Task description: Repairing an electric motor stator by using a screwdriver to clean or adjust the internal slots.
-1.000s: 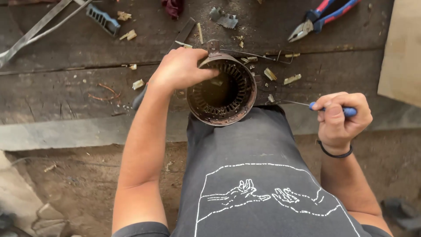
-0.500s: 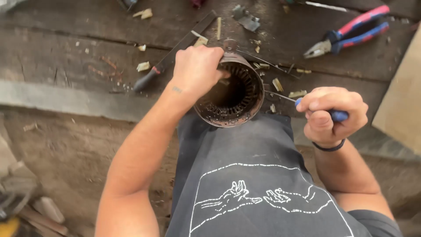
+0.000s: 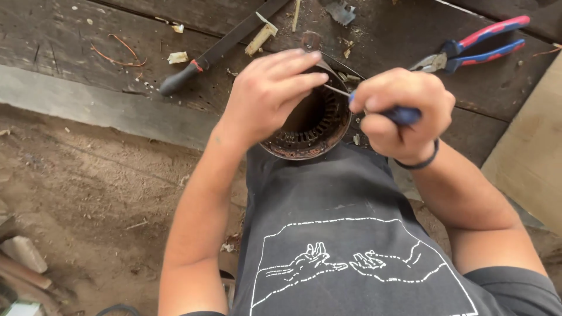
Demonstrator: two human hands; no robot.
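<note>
Left hand (image 3: 266,96) grip closed over rusty metal ring (image 3: 313,126) (slotted inside), right hand (image 3: 401,114) gripping blue-handled tool (image 3: 386,112) at ring's rim, pliers (image 3: 474,50) beyond ring on surface (image 3: 88,35)

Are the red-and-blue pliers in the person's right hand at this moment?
No. The pliers lie on the wooden bench, while the right hand grips a blue-handled thin tool.

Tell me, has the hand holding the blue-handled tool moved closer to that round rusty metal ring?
Yes. The right hand with the tool has moved left, toward the ring; a second ago it hung well off to the ring's right.
</note>
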